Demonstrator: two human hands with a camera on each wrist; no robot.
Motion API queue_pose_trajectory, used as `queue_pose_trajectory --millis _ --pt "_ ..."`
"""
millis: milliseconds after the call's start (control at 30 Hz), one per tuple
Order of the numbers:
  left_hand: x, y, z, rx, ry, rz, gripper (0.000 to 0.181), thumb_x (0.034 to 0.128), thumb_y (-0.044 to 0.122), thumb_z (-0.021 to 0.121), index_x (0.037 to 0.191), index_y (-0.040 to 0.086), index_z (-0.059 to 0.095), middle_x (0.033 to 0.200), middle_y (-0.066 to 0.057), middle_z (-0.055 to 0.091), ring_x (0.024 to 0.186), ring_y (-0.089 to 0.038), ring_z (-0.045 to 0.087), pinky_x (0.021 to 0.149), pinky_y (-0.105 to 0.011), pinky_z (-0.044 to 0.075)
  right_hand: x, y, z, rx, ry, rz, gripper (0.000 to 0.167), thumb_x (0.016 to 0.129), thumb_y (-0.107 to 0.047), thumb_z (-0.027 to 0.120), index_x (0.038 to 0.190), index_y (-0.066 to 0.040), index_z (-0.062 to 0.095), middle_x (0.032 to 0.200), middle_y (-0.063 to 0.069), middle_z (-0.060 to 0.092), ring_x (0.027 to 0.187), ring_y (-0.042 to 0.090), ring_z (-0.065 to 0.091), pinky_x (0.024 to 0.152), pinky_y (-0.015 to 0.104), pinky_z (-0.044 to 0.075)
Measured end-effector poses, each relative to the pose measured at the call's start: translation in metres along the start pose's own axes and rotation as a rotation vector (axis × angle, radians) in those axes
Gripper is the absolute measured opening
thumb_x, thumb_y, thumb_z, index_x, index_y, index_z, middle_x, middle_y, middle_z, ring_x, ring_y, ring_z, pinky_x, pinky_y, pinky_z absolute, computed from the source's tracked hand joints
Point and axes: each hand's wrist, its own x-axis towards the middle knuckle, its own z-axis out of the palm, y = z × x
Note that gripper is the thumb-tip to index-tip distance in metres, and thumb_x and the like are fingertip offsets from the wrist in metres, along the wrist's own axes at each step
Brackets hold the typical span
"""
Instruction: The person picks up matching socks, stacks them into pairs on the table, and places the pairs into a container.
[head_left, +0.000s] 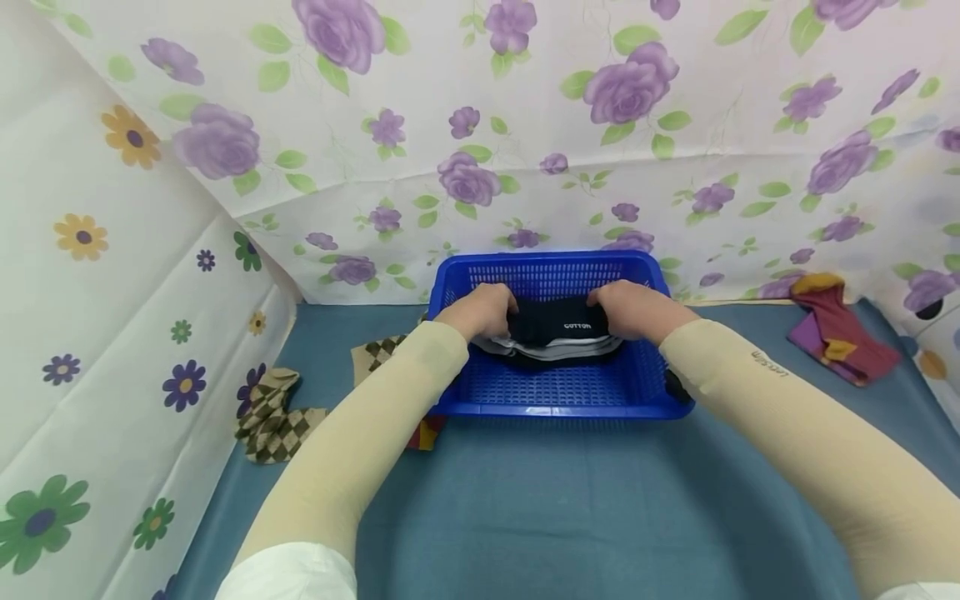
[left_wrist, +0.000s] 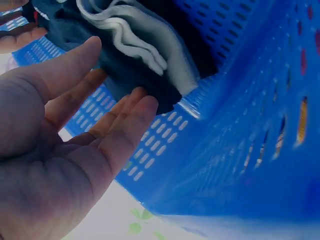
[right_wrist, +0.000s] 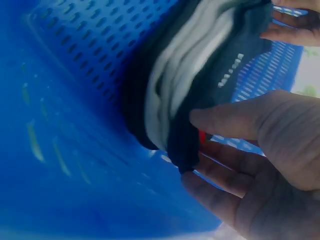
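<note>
A blue plastic basket (head_left: 555, 411) stands against the back wall, holding a row of folded socks. Frontmost of the hands' work is a dark sock (head_left: 551, 321) with COTTON in white letters. At its left end my left hand (head_left: 486, 310) pinches the fabric; the thumb (left_wrist: 85, 57) lies on one face. My right hand (head_left: 626, 310) grips the opposite end, thumb (right_wrist: 215, 122) over the cloth and fingers behind. Pale grey and white socks (head_left: 573, 351) lie layered against the dark one, with another dark layer below. Parts of the stack are hidden by the hands.
Left of the basket lie brown checked socks (head_left: 281, 429), one partly behind the left forearm. A red and yellow sock (head_left: 427, 433) shows under the basket's left front corner. Maroon, purple and yellow socks (head_left: 847, 333) lie far right. Flowered sheets (head_left: 465, 217) cover the walls.
</note>
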Motion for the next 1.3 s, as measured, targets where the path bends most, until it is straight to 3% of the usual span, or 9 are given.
queue_pose_trajectory --millis 167,267,433,600,767,967,1167,1300 --pt "-0.005 0.003 -0.002 0.025 0.050 0.023 0.044 0.0860 0.020 0.067 0.128 0.011 0.056 0.132 -0.006 0.056 0.124 -0.022 0.050 0.099 -0.038 0.044 -0.009 0.002 -0.013 0.067 0.058 -0.015 0.048 0.082 -0.007 0.066 0.128 -0.007 0.055 0.129 0.019 0.055 0.120 0.034 0.050 0.095 0.049 0.045" --pt "-0.015 0.010 -0.008 0.033 0.132 0.071 0.045 0.0883 0.024 0.065 0.130 0.012 0.054 0.134 -0.004 0.054 0.124 -0.021 0.050 0.100 -0.038 0.044 -0.020 0.001 -0.022 0.117 0.084 -0.031 0.048 0.084 -0.015 0.067 0.129 -0.008 0.054 0.131 0.018 0.054 0.121 0.035 0.050 0.096 0.051 0.044" --pt "-0.048 0.026 -0.017 0.020 0.314 0.148 0.042 0.0913 0.031 0.060 0.131 0.017 0.054 0.132 -0.002 0.054 0.117 -0.018 0.054 0.093 -0.035 0.048 -0.044 -0.003 -0.031 0.153 0.140 -0.083 0.048 0.086 -0.021 0.067 0.130 -0.008 0.053 0.133 0.016 0.053 0.125 0.035 0.047 0.100 0.053 0.041" --pt "-0.084 0.036 -0.010 0.024 0.490 0.194 0.037 0.0921 0.033 0.058 0.127 0.020 0.057 0.124 0.000 0.058 0.106 -0.013 0.057 0.084 -0.032 0.051 -0.075 -0.017 -0.032 0.140 0.255 -0.139 0.045 0.086 -0.022 0.067 0.127 -0.009 0.056 0.129 0.010 0.057 0.122 0.029 0.051 0.097 0.050 0.044" --pt "-0.112 0.037 0.011 -0.009 0.614 0.245 0.033 0.0921 0.034 0.058 0.122 0.021 0.060 0.119 0.003 0.061 0.102 -0.010 0.059 0.081 -0.030 0.051 -0.107 -0.028 -0.022 0.141 0.394 -0.187 0.040 0.085 -0.025 0.068 0.122 -0.013 0.060 0.123 0.005 0.061 0.116 0.024 0.056 0.093 0.046 0.048" --pt "-0.135 0.034 0.048 -0.045 0.722 0.314 0.028 0.0922 0.035 0.058 0.114 0.019 0.064 0.112 0.003 0.064 0.099 -0.011 0.061 0.081 -0.029 0.053 -0.141 -0.035 0.003 0.171 0.517 -0.192 0.038 0.085 -0.033 0.068 0.119 -0.019 0.062 0.119 0.002 0.062 0.114 0.021 0.056 0.090 0.047 0.049" --pt "-0.151 0.027 0.094 -0.080 0.818 0.388 0.018 0.0896 0.032 0.062 0.101 0.020 0.069 0.100 0.008 0.067 0.094 -0.005 0.061 0.081 -0.023 0.052 -0.163 -0.041 0.043 0.192 0.667 -0.288 0.030 0.080 -0.035 0.073 0.108 -0.024 0.067 0.107 -0.008 0.065 0.103 0.010 0.059 0.082 0.036 0.054" --pt "-0.156 0.023 0.122 -0.077 0.850 0.462 0.013 0.0886 0.030 0.064 0.095 0.022 0.071 0.093 0.011 0.068 0.088 -0.001 0.061 0.079 -0.019 0.051 -0.169 -0.047 0.069 0.222 0.709 -0.379 0.026 0.078 -0.028 0.075 0.103 -0.029 0.068 0.103 -0.013 0.065 0.097 0.004 0.060 0.079 0.027 0.053"
